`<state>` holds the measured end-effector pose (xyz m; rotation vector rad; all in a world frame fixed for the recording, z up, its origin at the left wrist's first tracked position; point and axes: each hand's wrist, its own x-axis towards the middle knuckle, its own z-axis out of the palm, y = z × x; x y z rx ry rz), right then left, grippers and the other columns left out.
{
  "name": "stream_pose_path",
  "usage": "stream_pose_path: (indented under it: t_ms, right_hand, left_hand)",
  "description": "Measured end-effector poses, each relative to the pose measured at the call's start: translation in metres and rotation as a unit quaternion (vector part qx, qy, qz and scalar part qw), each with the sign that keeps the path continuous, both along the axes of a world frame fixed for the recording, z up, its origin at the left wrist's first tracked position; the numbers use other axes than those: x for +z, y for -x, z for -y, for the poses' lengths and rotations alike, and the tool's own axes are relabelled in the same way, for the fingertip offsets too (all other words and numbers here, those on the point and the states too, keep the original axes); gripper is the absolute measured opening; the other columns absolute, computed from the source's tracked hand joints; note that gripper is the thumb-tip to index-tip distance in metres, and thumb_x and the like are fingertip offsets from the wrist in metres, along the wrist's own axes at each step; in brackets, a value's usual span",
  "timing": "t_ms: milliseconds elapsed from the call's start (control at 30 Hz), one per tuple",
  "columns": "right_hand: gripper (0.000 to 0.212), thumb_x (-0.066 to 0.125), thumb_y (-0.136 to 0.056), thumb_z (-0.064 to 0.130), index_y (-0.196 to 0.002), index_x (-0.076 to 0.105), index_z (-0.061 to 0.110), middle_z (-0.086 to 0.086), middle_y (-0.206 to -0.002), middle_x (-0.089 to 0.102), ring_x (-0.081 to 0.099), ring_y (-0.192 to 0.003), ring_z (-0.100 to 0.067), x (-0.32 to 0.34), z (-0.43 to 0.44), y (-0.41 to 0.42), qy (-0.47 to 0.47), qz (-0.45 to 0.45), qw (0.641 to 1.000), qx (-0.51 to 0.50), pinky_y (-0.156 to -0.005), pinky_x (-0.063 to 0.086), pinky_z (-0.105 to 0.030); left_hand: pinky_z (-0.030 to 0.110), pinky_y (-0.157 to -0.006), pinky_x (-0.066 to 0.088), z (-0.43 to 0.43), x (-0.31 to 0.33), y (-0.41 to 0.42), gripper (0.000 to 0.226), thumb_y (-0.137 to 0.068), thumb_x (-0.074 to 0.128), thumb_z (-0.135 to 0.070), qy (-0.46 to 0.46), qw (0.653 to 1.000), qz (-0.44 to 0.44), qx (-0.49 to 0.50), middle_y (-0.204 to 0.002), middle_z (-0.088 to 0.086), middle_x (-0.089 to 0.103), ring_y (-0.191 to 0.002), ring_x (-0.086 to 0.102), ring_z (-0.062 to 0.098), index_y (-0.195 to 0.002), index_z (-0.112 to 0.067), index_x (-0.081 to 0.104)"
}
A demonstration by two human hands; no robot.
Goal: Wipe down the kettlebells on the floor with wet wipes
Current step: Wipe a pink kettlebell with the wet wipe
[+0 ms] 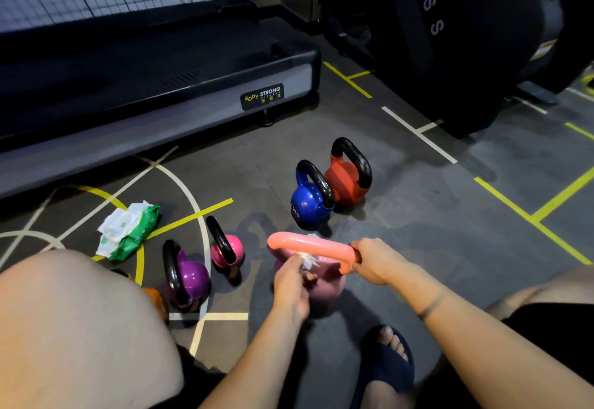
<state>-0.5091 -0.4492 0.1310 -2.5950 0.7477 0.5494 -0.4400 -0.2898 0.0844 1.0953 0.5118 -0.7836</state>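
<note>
A pale pink kettlebell (324, 286) with a salmon handle stands on the floor just in front of me. My right hand (374, 260) grips the right end of its handle. My left hand (294, 283) presses a crumpled white wet wipe (308, 259) against the bell just under the handle. Further off stand a blue kettlebell (307, 201) and a red one (345, 180), side by side. To the left are a magenta kettlebell (226, 249), a purple one (188, 276) and an orange one (154, 296), mostly hidden by my left knee.
A green pack of wet wipes (128, 230) lies open on the floor at the left. A treadmill base (160, 93) runs along the back left. A large black machine (466, 38) stands at the back right. My sandalled right foot (389, 354) is near the pink kettlebell.
</note>
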Motion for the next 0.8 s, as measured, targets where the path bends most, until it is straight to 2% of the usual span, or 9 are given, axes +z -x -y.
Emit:
stream_pose_path:
  t_ms: [67, 133, 267, 400, 467, 567, 633, 700, 800]
  right_hand:
    - [0.038, 0.071, -0.085, 0.04, -0.114, 0.067, 0.016, -0.01, -0.11, 0.07, 0.066, -0.102, -0.03, 0.0, -0.002, 0.001, 0.018, 0.005, 1.0, 0.003, -0.084, 0.053, -0.038]
    - [0.037, 0.07, -0.085, 0.038, -0.114, 0.067, 0.015, -0.01, -0.11, 0.069, 0.066, -0.101, -0.03, 0.0, -0.005, -0.001, 0.03, 0.005, 1.0, 0.001, -0.084, 0.054, -0.038]
    - [0.042, 0.072, -0.084, 0.042, -0.114, 0.064, 0.014, -0.012, -0.112, 0.067, 0.066, -0.102, -0.032, 0.0, -0.01, -0.006, 0.048, 0.001, 0.999, -0.002, -0.082, 0.052, -0.037]
    - [0.048, 0.069, -0.086, 0.054, -0.114, 0.062, 0.016, -0.009, -0.112, 0.067, 0.065, -0.103, -0.033, 0.002, -0.013, -0.008, 0.074, -0.012, 0.997, 0.013, -0.079, 0.049, -0.037]
    - [0.046, 0.066, -0.088, 0.053, -0.117, 0.058, 0.018, -0.009, -0.116, 0.066, 0.064, -0.107, -0.034, 0.002, -0.015, -0.006, 0.097, -0.012, 0.995, 0.025, -0.082, 0.049, -0.038]
    - [0.038, 0.062, -0.093, 0.042, -0.12, 0.054, 0.018, -0.009, -0.12, 0.065, 0.063, -0.109, -0.034, 0.006, -0.014, -0.01, 0.116, -0.01, 0.993, 0.025, -0.082, 0.048, -0.038]
    - [0.034, 0.059, -0.095, 0.038, -0.122, 0.051, 0.02, -0.006, -0.123, 0.063, 0.063, -0.11, -0.034, 0.007, -0.01, -0.013, 0.12, 0.003, 0.993, 0.013, -0.081, 0.049, -0.038]
    - [0.032, 0.056, -0.096, 0.035, -0.125, 0.049, 0.022, -0.003, -0.126, 0.062, 0.064, -0.109, -0.034, 0.01, -0.005, -0.015, 0.142, 0.036, 0.989, -0.007, -0.08, 0.05, -0.038]
    - [0.03, 0.054, -0.097, 0.032, -0.122, 0.058, 0.015, -0.01, -0.121, 0.067, 0.066, -0.109, -0.035, 0.013, -0.01, -0.02, 0.166, 0.03, 0.978, -0.122, -0.085, 0.052, -0.039]
  left_hand:
    - [0.021, -0.047, 0.046, 0.01, 0.007, 0.016, 0.021, -0.1, 0.048, 0.0, -0.025, 0.997, 0.024, -0.066, -0.069, 0.011, 0.063, -0.045, 0.055, 0.01, -0.088, -0.003, 0.065]
    - [0.019, -0.04, 0.041, 0.018, 0.014, 0.026, 0.022, -0.1, 0.046, 0.002, -0.039, 0.994, 0.027, -0.094, -0.061, 0.01, 0.059, -0.039, 0.05, 0.009, -0.086, -0.002, 0.062]
    - [0.019, -0.042, 0.048, 0.009, 0.012, 0.007, 0.014, -0.097, 0.051, 0.001, -0.019, 0.999, -0.03, 0.015, -0.07, 0.012, 0.064, -0.053, 0.059, 0.017, -0.096, -0.003, 0.064]
    - [0.012, -0.036, 0.039, -0.004, 0.005, -0.027, 0.028, -0.102, 0.041, -0.002, 0.039, 0.992, -0.063, 0.099, -0.046, -0.002, 0.058, -0.032, 0.049, 0.003, -0.082, -0.01, 0.058]
    - [0.013, -0.039, 0.041, -0.003, 0.005, -0.023, 0.023, -0.104, 0.046, -0.008, 0.036, 0.993, -0.062, 0.094, -0.055, -0.003, 0.061, -0.036, 0.049, 0.002, -0.087, -0.011, 0.062]
    - [0.02, -0.047, 0.041, 0.001, -0.004, -0.009, 0.015, -0.1, 0.054, -0.011, 0.021, 0.997, -0.048, 0.059, -0.077, 0.004, 0.063, -0.052, 0.052, 0.008, -0.107, -0.01, 0.067]
    - [0.022, -0.048, 0.041, 0.003, -0.005, -0.006, 0.018, -0.099, 0.053, -0.008, 0.023, 0.997, -0.054, 0.05, -0.078, 0.007, 0.061, -0.054, 0.05, 0.012, -0.113, -0.008, 0.064]
    - [0.022, -0.048, 0.042, 0.003, -0.005, -0.005, 0.018, -0.096, 0.054, -0.004, 0.021, 0.996, -0.064, 0.054, -0.073, 0.008, 0.061, -0.054, 0.051, 0.013, -0.11, -0.005, 0.066]
    - [0.023, -0.05, 0.044, 0.002, 0.0, 0.001, 0.012, -0.092, 0.056, 0.003, 0.019, 0.994, -0.072, 0.077, -0.065, 0.008, 0.061, -0.05, 0.053, 0.012, -0.093, -0.003, 0.066]
